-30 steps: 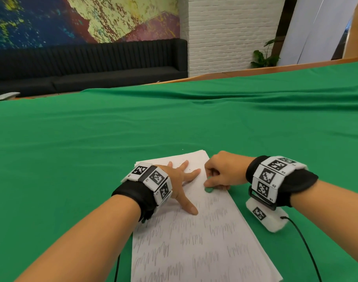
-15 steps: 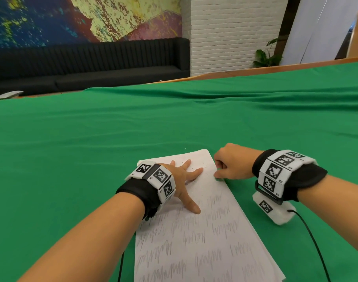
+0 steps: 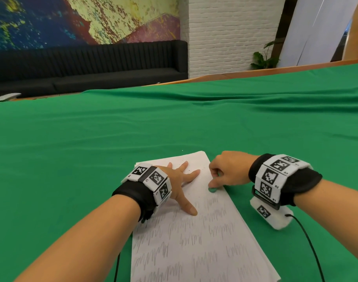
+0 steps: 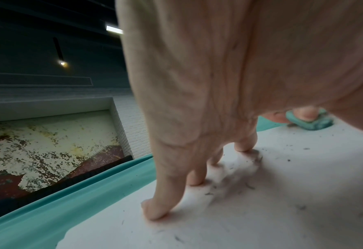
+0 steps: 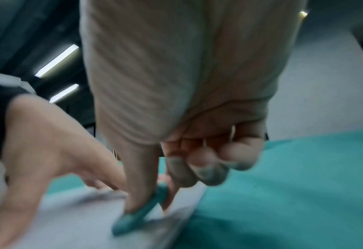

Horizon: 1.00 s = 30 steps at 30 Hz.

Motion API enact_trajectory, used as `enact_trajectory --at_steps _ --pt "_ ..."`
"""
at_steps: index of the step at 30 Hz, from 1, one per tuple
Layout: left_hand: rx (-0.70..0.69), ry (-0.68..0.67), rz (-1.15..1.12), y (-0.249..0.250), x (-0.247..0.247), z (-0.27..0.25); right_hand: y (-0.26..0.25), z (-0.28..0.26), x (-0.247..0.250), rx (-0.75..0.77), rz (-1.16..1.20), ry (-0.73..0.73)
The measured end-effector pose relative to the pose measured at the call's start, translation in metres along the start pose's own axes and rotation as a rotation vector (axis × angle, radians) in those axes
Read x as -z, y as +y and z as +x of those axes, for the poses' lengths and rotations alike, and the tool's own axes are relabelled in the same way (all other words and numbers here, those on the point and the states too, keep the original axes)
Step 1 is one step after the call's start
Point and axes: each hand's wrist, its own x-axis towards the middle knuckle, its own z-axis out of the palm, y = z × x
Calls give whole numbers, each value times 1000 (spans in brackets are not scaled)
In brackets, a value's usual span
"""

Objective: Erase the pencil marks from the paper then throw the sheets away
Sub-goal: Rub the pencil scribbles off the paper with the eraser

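**Eraser at the far end, scribbles lying toward us**

Nearest us, the sheets of paper [image 3: 194,241] run lengthwise away from our body on the green cloth [image 3: 72,159], a thin stack with its lower edges fanned slightly. Rows of pencil marks [image 3: 221,228] cover the near and middle part of the top sheet; the far end looks bare, dusted with dark crumbs that show plainly in the left wrist view.

A little further out, our left hand [image 3: 180,180] lies flat on the sheet, fingers spread and straight, thumb pointing back toward the marks, pinning the paper rather than gripping it.

Just beside it, to the right, our right hand [image 3: 227,171] pinches a small teal eraser [image 3: 212,189] between thumb and forefinger, the other fingers curled in. The eraser's tip touches the paper near its right edge, just at the boundary where the bare part gives way to scribbles. The right wrist view is blurred, so we cannot tell how hard it presses.

We judge that everything still to be rubbed lies from the eraser toward us, along the paper's long axis, and the right hand is the one placed for it. The left hand may need to slide nearer too, to keep the sheet from creeping.

Beyond the hands the cloth stretches away in soft folds.
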Motion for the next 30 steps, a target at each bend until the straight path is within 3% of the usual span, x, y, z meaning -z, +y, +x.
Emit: enact_trajectory --at_steps 3,8,13,17,22,26,30 --pt "0 1 -10 0 0 -1 1 0 3 -15 -100 94" --pt "0 -4 -5 0 0 -2 -2 0 -7 73 200 -55" --pt "4 -4 -11 0 0 -2 6 1 0 2 123 -7" --pt "-1 -5 5 1 0 -1 -9 1 -8 24 176 -140" --pt "5 -9 2 -1 0 0 6 6 0 -96 -6 -10" --pt "3 -6 8 0 -1 0 -3 2 -6 54 125 -71" --pt "4 -4 -3 0 0 -1 1 -1 -7 -3 54 -84"
